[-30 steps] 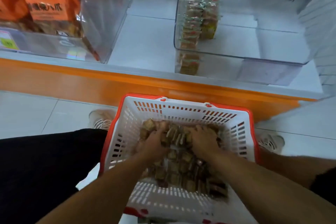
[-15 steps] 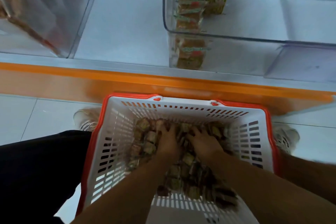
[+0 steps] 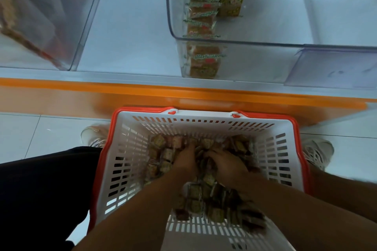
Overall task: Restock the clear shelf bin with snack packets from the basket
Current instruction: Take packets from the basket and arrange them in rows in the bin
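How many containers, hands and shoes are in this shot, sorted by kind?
Clear bins on the shelf: 2, one with a row of snack packets, one at the left edge
Baskets: 1
Hands in the basket: 2, left hand and right hand
Shoes: 2, left shoe, right shoe
Total: 7

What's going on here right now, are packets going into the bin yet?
Not yet. Both hands are down in the white basket with the orange-red rim, the left hand and right hand gathering loose snack packets; whether either has a firm grip is hard to tell. The clear shelf bin above holds one row of packets along its left side and is otherwise mostly unfilled.
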`<state>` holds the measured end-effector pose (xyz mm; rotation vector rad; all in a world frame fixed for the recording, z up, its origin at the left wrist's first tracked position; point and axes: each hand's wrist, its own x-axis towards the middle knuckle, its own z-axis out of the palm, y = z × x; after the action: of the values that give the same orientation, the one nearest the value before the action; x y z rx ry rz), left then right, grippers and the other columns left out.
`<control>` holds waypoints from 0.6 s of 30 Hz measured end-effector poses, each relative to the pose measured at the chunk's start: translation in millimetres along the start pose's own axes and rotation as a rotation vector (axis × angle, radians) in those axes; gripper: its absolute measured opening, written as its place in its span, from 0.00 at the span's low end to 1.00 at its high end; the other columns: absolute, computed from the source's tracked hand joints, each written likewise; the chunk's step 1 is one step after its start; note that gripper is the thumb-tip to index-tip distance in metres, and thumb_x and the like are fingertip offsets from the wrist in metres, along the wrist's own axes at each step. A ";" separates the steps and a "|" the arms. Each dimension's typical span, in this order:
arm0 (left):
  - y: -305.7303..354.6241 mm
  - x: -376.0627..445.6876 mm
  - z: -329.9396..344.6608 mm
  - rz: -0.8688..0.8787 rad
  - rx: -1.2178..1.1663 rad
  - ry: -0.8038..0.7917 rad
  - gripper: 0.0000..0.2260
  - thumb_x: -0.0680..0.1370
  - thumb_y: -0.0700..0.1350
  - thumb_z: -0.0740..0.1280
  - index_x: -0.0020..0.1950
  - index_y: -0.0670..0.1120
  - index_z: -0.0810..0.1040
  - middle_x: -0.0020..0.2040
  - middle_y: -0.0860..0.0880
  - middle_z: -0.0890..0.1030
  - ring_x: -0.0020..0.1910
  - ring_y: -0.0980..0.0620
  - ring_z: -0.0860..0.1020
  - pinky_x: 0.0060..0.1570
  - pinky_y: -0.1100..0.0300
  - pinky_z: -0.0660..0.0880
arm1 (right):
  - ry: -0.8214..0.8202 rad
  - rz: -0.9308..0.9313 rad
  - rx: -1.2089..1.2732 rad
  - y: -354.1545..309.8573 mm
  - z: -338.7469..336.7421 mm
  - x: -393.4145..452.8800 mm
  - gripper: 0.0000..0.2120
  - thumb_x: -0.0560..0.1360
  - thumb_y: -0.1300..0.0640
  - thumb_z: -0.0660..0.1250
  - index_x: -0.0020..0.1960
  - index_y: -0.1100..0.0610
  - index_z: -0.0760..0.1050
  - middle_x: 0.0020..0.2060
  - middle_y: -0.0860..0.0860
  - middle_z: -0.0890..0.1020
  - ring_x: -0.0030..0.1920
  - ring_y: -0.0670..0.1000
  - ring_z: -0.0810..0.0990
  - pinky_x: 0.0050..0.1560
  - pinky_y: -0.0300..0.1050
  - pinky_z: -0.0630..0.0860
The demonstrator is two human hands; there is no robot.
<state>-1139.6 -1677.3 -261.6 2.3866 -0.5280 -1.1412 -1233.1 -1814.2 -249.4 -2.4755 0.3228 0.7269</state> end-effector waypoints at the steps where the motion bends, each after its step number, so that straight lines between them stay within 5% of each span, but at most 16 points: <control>1: -1.0 0.3 0.8 0.013 0.011 -0.033 0.31 0.76 0.41 0.72 0.77 0.46 0.64 0.67 0.42 0.77 0.63 0.42 0.78 0.61 0.54 0.76 | 0.010 0.012 0.108 -1.8 0.1 0.2 0.19 0.76 0.58 0.68 0.67 0.51 0.75 0.65 0.50 0.76 0.61 0.55 0.76 0.62 0.51 0.76; 4: -2.0 -2.2 7.3 0.103 0.082 -0.185 0.40 0.76 0.46 0.73 0.82 0.48 0.54 0.71 0.40 0.70 0.63 0.38 0.76 0.55 0.51 0.76 | -0.042 0.159 0.533 -13.0 -9.3 2.6 0.10 0.73 0.63 0.73 0.53 0.57 0.78 0.51 0.53 0.81 0.52 0.56 0.80 0.55 0.50 0.79; 7: -7.2 -8.3 10.1 0.121 0.025 -0.187 0.39 0.74 0.46 0.76 0.80 0.48 0.61 0.72 0.42 0.73 0.67 0.39 0.75 0.59 0.55 0.74 | -0.141 0.297 0.829 -22.9 -25.0 3.1 0.07 0.72 0.66 0.75 0.45 0.55 0.81 0.47 0.53 0.84 0.50 0.55 0.83 0.50 0.48 0.82; 9: -12.6 -12.6 6.1 0.034 -0.216 -0.169 0.33 0.73 0.40 0.77 0.76 0.45 0.69 0.69 0.42 0.77 0.65 0.42 0.77 0.58 0.56 0.76 | -0.171 0.318 0.951 -25.2 -36.6 1.5 0.05 0.73 0.67 0.74 0.46 0.58 0.84 0.48 0.55 0.86 0.51 0.54 0.85 0.52 0.49 0.83; 11: -12.8 -18.2 -4.1 -0.076 -0.422 -0.168 0.25 0.75 0.37 0.75 0.71 0.44 0.73 0.65 0.40 0.80 0.60 0.42 0.80 0.52 0.56 0.81 | -0.165 0.344 1.106 -28.8 -53.4 -4.2 0.07 0.74 0.68 0.73 0.50 0.62 0.84 0.48 0.57 0.87 0.41 0.49 0.87 0.39 0.42 0.83; 13: -6.1 -26.2 -18.8 -0.147 -0.536 -0.139 0.20 0.79 0.37 0.71 0.71 0.43 0.74 0.63 0.38 0.80 0.58 0.38 0.81 0.53 0.46 0.82 | -0.153 0.349 1.200 -37.2 -72.8 -14.2 0.07 0.74 0.68 0.73 0.51 0.60 0.84 0.46 0.56 0.88 0.33 0.47 0.85 0.27 0.38 0.77; 16: 10.4 -37.6 -47.7 -0.197 -0.590 -0.143 0.15 0.83 0.37 0.62 0.70 0.42 0.76 0.63 0.39 0.80 0.60 0.39 0.81 0.60 0.43 0.80 | -0.135 0.325 1.262 -51.2 -100.1 -30.8 0.09 0.74 0.68 0.72 0.52 0.60 0.84 0.48 0.55 0.87 0.39 0.49 0.86 0.27 0.38 0.77; 18: 22.7 -46.8 -66.0 -0.220 -0.686 -0.187 0.14 0.82 0.34 0.62 0.62 0.44 0.82 0.55 0.40 0.83 0.51 0.43 0.83 0.56 0.45 0.81 | -0.152 0.323 1.345 -63.4 -118.3 -43.1 0.11 0.74 0.70 0.72 0.55 0.61 0.82 0.47 0.57 0.86 0.37 0.50 0.86 0.26 0.39 0.76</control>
<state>-1117.8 -1657.5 -182.9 1.7770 0.0818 -1.3727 -1194.8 -1824.1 -114.1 -1.0997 0.8250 0.5189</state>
